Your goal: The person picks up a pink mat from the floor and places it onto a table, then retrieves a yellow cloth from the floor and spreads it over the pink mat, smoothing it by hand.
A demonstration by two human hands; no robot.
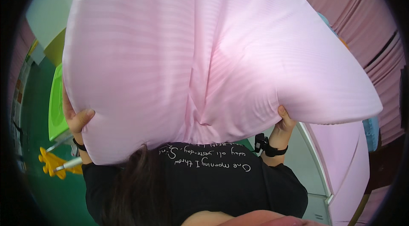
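Our left hand (77, 120) grips pink pad (128, 59) at left edge | right hand (287, 123), near edge | slackened grip could drop it

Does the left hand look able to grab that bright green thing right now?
Probably not: the left hand is holding the pink cloth by its edge. The green thing shows beside it, but its distance is unclear.
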